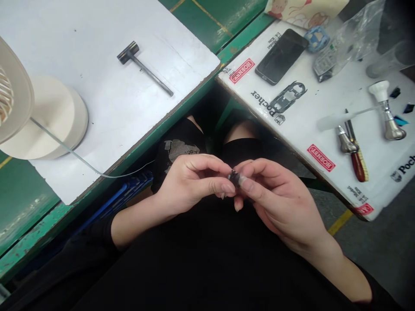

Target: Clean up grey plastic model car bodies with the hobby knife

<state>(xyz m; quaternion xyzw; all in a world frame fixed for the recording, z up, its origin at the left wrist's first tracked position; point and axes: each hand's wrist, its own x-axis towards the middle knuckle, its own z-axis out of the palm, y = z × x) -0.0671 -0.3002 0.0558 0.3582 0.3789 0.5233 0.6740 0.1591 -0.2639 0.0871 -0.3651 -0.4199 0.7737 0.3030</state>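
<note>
A small dark part (234, 177) is pinched between my two hands, above my lap and in front of my black shirt. My left hand (197, 179) grips its left side with thumb and index finger. From the other side, the thumb and fingertips of my right hand (275, 190) close on it too. Fingers cover most of the part, so its exact kind cannot be made out. Both hands are in the air, off the table surfaces.
On the white-covered left table lie a small hammer (145, 67) and a cream fan (61, 116) with its cable. The right table bears a phone (281, 56), a dark chassis-like part (289, 97), a plastic bag (350, 39), a red-handled tool (357, 166) and a metal-knobbed tool (394, 129).
</note>
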